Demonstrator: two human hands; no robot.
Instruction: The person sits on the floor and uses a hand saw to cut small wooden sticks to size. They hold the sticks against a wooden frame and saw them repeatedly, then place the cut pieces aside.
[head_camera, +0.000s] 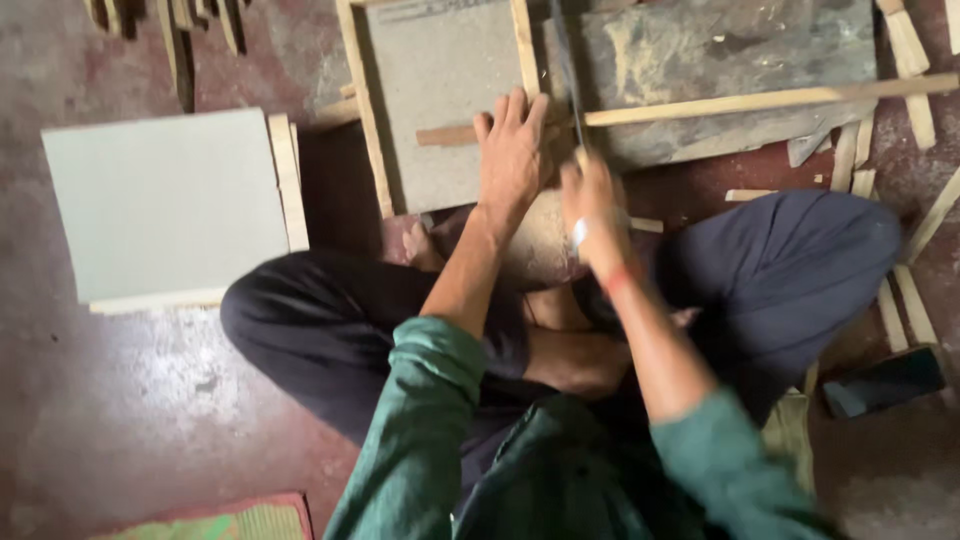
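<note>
I sit cross-legged on the floor. My left hand (513, 150) lies flat, fingers apart, pressing down a long thin wooden strip (760, 101) that runs across to the right. My right hand (590, 205) is blurred and closed around the handle of a dark saw blade (566, 70), which stands across the strip just right of my left hand. Under the strip lies a grey board in a wooden frame (440, 90). A worn wooden block (540, 245) sits beneath my hands.
A pale grey panel with wooden edging (165, 205) lies on the floor at left. A rough grey slab (720, 50) is behind the strip. Several loose wood offcuts (905, 300) scatter at right, with a dark tool (885, 382) beside my knee.
</note>
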